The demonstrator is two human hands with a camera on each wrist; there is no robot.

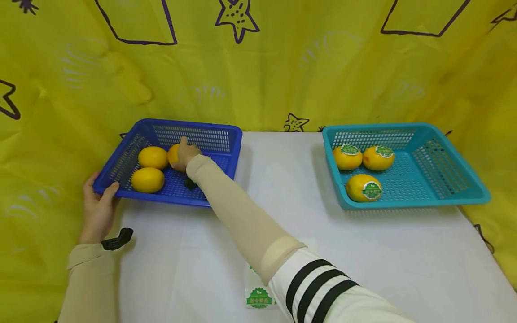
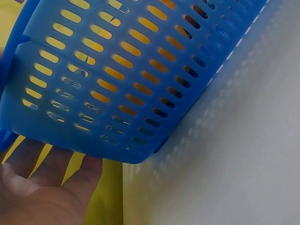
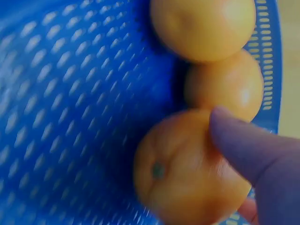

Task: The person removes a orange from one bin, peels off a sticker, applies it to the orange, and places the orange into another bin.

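We judged the step in hand to be taking hold of one orange: our right hand (image 1: 189, 154) was in the blue basket (image 1: 220, 137), part closed around the held orange (image 1: 173, 154), which sat in there beside the far loose orange (image 1: 152, 158) and close to the near loose orange (image 1: 147, 180). Our left hand (image 1: 98, 211) gripped the blue basket's near left corner, its thumb over the rim. As we saw it, the next move called for a firm pinch and a lift high enough to pass the rim, with the left hand keeping the basket steady. Across the tabletop (image 1: 291, 179), the teal basket (image 1: 412, 179) held three labelled oranges (image 1: 378, 158), and a sticker sheet (image 1: 258, 298) lay partly under our right sleeve (image 1: 250, 224). From the head view we could hardly see the grasp; the right wrist view gave us the thumb on the fruit, a fingertip at its far side and a green stem end (image 3: 158, 169), with no label on the side shown. Only the left wrist view showed us the left fingers passing behind the basket's end wall.
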